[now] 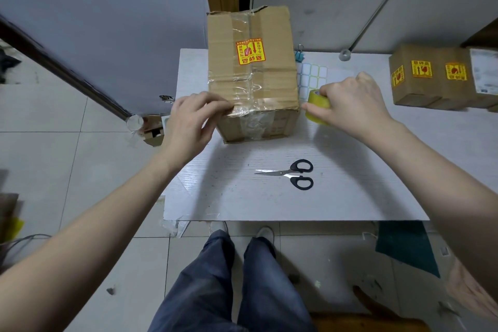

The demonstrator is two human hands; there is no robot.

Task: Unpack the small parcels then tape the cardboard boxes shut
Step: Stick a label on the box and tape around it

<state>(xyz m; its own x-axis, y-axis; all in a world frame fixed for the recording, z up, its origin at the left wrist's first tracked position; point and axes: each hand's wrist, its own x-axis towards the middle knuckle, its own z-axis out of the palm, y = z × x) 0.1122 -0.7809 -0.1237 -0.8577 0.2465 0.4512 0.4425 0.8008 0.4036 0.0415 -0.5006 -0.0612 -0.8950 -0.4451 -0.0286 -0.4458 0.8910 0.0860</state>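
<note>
White bench (269, 205) stands over a tiled floor (54, 156), with grey walls behind. Box (252, 62) sits upright on the bench between the 2 hands, its top seam covered in clear tape and bearing a red-and-yellow sticker (250, 51).

Left hand (194, 118): fingers curled, fingertips pressing at the near left top edge of the box, where the tape wrinkles over the corner. Whether it pinches a tape end cannot be told.

Right hand (350, 102): gripping a yellow tape roll (318, 108), held just beside the near right corner of the box. No strip between roll and box can be made out.

Scissors (291, 174) lie on the bench, nearer the person than both hands, blades nearly closed and pointing toward the left hand's side, touching nothing else. Label sheet (312, 75) lies flat just beyond the right hand. Small boxes (431, 78), 2 or more with similar stickers, sit well to the right of the right hand.
</note>
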